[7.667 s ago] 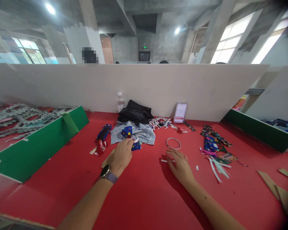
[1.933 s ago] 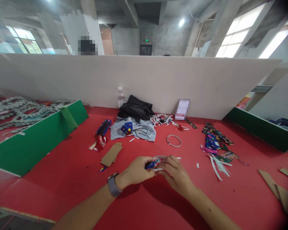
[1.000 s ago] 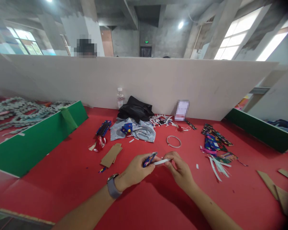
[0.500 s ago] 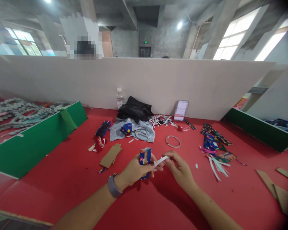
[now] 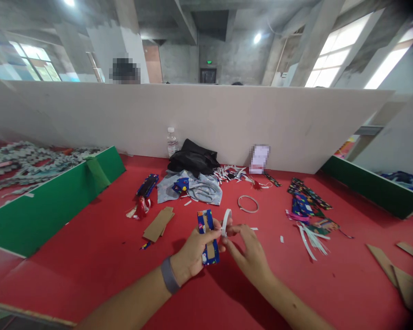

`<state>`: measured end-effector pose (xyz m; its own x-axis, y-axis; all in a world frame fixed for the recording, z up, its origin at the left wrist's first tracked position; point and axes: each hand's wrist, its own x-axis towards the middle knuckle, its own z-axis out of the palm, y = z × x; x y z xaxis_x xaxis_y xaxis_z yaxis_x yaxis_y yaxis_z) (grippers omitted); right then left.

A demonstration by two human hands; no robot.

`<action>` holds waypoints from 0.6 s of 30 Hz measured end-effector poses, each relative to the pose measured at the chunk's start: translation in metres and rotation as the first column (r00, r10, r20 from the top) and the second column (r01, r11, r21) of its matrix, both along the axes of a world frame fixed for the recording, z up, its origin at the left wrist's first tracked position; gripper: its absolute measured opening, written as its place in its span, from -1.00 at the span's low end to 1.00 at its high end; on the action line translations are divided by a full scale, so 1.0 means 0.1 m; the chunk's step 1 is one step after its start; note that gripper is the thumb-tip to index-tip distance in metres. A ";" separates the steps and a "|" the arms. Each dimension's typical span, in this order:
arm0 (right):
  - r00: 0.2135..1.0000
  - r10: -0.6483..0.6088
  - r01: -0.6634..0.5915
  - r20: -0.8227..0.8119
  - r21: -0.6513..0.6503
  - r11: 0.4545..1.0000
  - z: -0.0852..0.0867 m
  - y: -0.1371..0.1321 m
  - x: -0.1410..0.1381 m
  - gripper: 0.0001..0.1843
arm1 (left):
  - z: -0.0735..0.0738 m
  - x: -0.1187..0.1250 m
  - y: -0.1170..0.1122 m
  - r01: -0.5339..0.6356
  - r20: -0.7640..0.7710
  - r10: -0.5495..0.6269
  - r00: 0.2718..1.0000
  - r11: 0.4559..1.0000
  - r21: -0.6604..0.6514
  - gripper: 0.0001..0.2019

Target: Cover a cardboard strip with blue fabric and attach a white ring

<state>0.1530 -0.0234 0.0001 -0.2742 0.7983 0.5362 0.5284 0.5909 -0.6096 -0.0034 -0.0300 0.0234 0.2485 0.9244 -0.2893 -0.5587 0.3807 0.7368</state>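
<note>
My left hand (image 5: 195,250) is closed around a cardboard piece partly covered in blue patterned fabric (image 5: 210,260). Bare brown card shows down its middle. A narrow white strip (image 5: 228,217) curls upward beside the left thumb tip. My right hand (image 5: 249,250) meets the strip's lower end with thumb and forefinger, which look pinched on it; the exact contact is small. On the red table behind my hands lie scissors (image 5: 206,191) on grey-blue cloth (image 5: 164,185) and a roll-like ring (image 5: 248,204).
Brown card pieces (image 5: 158,224) lie at left, near a fabric bundle with a red tassel (image 5: 144,206). Patterned fabric pieces (image 5: 301,204) and white strips (image 5: 311,240) are at right. A bottle (image 5: 171,142) and black cloth (image 5: 194,156) stand against the partition (image 5: 278,119). Green boards (image 5: 62,201) border the table.
The white strip has gone from lying slantwise between my hands to curling upright. The fabric-covered card has tilted the other way. A small white scrap now lies behind my right hand.
</note>
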 end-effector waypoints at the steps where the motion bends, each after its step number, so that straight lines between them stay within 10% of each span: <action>1: 1.000 -0.009 0.009 -0.012 -0.026 1.000 0.00 0.00 -0.01 -0.92 | -0.01 0.01 -0.01 0.002 0.000 -0.002 1.000 1.000 -0.001 -0.73; 18: 0.977 -0.049 0.012 -0.209 -0.174 0.985 0.00 0.09 0.05 -0.84 | -0.05 0.01 -0.04 0.003 -0.193 0.027 0.981 0.988 0.152 -0.73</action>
<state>0.1581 -0.0144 0.0005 -0.1432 0.8892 0.4346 0.3923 0.4542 -0.7999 -0.0023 -0.0341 0.0186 0.1896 0.9638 -0.1875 -0.4031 0.2505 0.8802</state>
